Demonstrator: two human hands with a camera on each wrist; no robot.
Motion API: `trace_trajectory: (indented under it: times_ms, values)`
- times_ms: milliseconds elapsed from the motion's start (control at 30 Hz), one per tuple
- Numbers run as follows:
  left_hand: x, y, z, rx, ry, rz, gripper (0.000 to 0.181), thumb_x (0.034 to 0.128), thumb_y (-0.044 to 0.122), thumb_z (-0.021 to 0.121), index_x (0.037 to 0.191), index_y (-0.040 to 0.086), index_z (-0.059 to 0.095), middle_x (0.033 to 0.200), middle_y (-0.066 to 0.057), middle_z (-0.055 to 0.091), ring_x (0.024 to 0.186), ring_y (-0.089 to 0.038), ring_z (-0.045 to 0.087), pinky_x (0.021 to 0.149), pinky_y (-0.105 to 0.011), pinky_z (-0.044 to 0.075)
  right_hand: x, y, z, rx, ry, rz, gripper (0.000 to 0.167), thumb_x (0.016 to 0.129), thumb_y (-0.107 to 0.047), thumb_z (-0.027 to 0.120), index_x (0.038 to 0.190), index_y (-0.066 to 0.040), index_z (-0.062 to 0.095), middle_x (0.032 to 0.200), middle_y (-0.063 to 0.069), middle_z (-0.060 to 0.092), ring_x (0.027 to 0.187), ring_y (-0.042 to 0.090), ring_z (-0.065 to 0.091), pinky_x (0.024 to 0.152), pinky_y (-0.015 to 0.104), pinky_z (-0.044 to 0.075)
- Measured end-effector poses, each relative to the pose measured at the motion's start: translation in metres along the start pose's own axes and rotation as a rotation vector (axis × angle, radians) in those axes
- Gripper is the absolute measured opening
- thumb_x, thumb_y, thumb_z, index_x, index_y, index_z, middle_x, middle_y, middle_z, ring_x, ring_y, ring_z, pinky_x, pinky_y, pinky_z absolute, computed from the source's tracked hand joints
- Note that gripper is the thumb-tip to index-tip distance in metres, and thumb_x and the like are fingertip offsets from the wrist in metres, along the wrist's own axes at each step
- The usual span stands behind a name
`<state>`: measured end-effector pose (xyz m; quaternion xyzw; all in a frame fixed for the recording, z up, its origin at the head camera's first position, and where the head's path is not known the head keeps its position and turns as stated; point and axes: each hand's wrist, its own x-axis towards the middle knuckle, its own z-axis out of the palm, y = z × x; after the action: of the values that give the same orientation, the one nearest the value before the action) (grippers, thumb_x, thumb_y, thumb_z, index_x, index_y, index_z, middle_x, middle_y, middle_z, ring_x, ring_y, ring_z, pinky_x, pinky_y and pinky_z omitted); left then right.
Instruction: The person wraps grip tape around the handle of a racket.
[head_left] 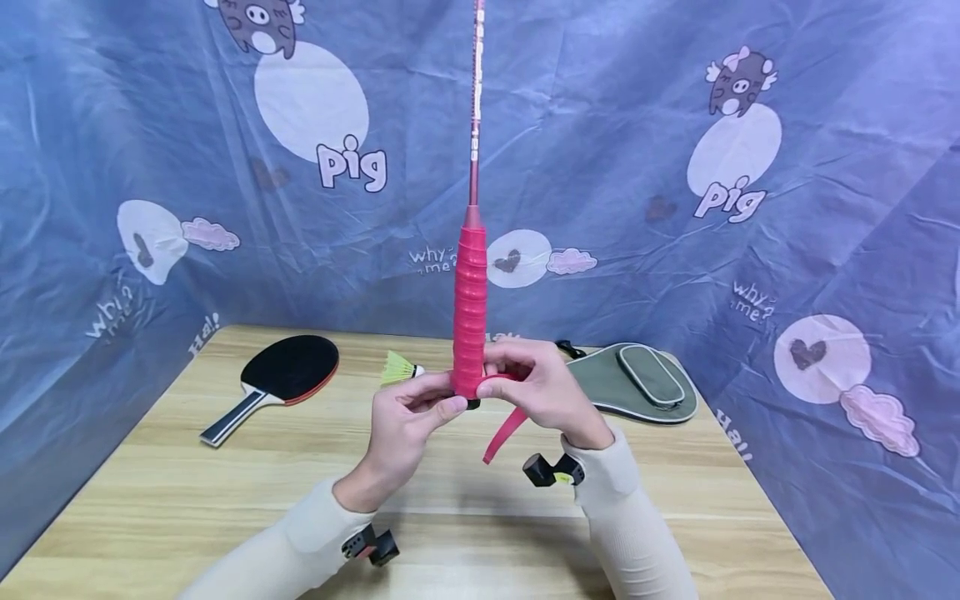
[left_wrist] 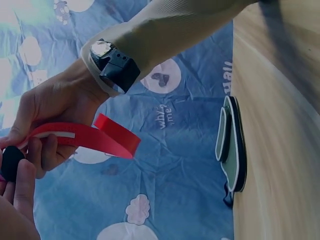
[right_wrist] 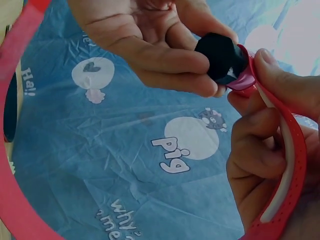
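A badminton racket stands upright with its butt end down; its head is out of view. Pink-red grip tape covers the handle in overlapping turns, and a loose tail of tape hangs below. At the base, my left hand pinches the handle between thumb and fingers, by the black butt cap. My right hand pinches the tape against the handle's lower right side. In the right wrist view, a pale backing strip shows along the tape's inner face.
On the wooden table a black table tennis bat lies at back left. Behind my left hand is a yellow shuttlecock. A green bat case lies at back right. Blue printed cloth encloses the back and sides.
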<state>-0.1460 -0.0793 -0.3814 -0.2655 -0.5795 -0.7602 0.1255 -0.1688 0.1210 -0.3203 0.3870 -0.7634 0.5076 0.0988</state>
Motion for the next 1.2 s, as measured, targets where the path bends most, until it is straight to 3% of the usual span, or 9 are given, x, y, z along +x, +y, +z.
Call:
trace_trajectory:
  times_ms: [133,333,600,733,800,900,967,1133,1200]
  values:
    - [0.002,0.002,-0.003,-0.055,-0.006,-0.050,0.040,0.0836,-0.004,0.077,0.120,-0.015,0.065,0.103,0.012,0.078,0.094,-0.008,0.075,0.085,-0.027,0.063,0.003,0.000,0.002,0.003,0.005,-0.039,0.027,0.080,0.006,0.080,0.107,0.003,0.074,0.073,0.008,0.057,0.068,0.007,0.048,0.053,0.020,0.043]
    - [0.004,0.002,-0.004,-0.146,0.000,-0.085,0.043,0.0823,-0.008,0.076,0.121,-0.017,0.061,0.102,0.009,0.077,0.095,-0.008,0.074,0.085,-0.025,0.063,0.005,0.000,0.004,0.008,0.017,-0.071,0.027,0.080,0.006,0.080,0.106,0.004,0.074,0.075,0.007,0.058,0.070,0.009,0.049,0.052,0.020,0.043]
    - [0.004,0.000,-0.007,-0.338,-0.118,-0.066,0.031,0.0897,-0.003,0.071,0.118,0.010,0.074,0.110,0.002,0.078,0.100,-0.012,0.075,0.089,-0.027,0.062,0.004,0.002,0.001,0.079,0.036,-0.027,0.022,0.081,0.002,0.081,0.102,0.004,0.075,0.075,0.003,0.057,0.067,0.011,0.052,0.052,0.022,0.044]
    - [0.005,0.000,-0.007,-0.383,-0.156,-0.039,0.036,0.0937,-0.004,0.066,0.129,-0.001,0.066,0.118,0.000,0.076,0.105,-0.013,0.074,0.093,-0.028,0.061,0.005,0.004,0.003,0.139,0.044,0.013,0.024,0.083,-0.006,0.082,0.101,0.007,0.073,0.076,-0.001,0.055,0.066,0.008,0.051,0.052,0.020,0.043]
    - [0.006,0.000,-0.007,-0.347,-0.156,-0.012,0.039,0.0943,-0.004,0.065,0.132,-0.013,0.058,0.119,0.002,0.076,0.106,-0.012,0.074,0.093,-0.028,0.060,0.006,0.006,0.004,0.160,0.050,0.031,0.027,0.083,-0.010,0.082,0.102,0.008,0.072,0.076,-0.003,0.055,0.066,0.007,0.051,0.053,0.019,0.043]
    - [0.007,0.001,-0.008,-0.220,-0.127,0.025,0.044,0.0933,-0.003,0.067,0.130,-0.023,0.052,0.116,0.008,0.076,0.103,-0.008,0.074,0.091,-0.025,0.061,0.007,0.009,0.006,0.171,0.067,0.043,0.029,0.084,-0.011,0.082,0.102,0.010,0.072,0.076,-0.005,0.056,0.067,0.006,0.051,0.054,0.018,0.043]
    - [0.008,0.002,-0.009,-0.122,-0.099,0.051,0.045,0.0920,-0.003,0.068,0.131,-0.021,0.053,0.112,0.003,0.078,0.100,-0.006,0.074,0.089,-0.024,0.061,0.007,0.011,0.008,0.170,0.081,0.048,0.028,0.085,-0.010,0.082,0.102,0.010,0.072,0.076,-0.006,0.056,0.066,0.006,0.051,0.054,0.017,0.042]
    - [0.008,0.007,-0.010,0.091,-0.046,0.100,0.045,0.0891,-0.007,0.070,0.132,-0.008,0.054,0.109,-0.024,0.074,0.096,-0.005,0.074,0.088,-0.023,0.061,0.009,0.014,0.014,0.158,0.112,0.053,0.026,0.085,-0.008,0.081,0.102,0.009,0.072,0.077,-0.007,0.059,0.064,0.006,0.051,0.053,0.018,0.042]
    - [0.009,0.010,-0.011,0.165,-0.030,0.135,0.043,0.0880,-0.008,0.071,0.129,-0.006,0.058,0.114,-0.023,0.071,0.099,-0.006,0.071,0.090,-0.022,0.060,0.010,0.015,0.015,0.139,0.126,0.047,0.024,0.084,-0.004,0.081,0.101,0.009,0.072,0.077,-0.006,0.059,0.063,0.006,0.051,0.052,0.019,0.042]
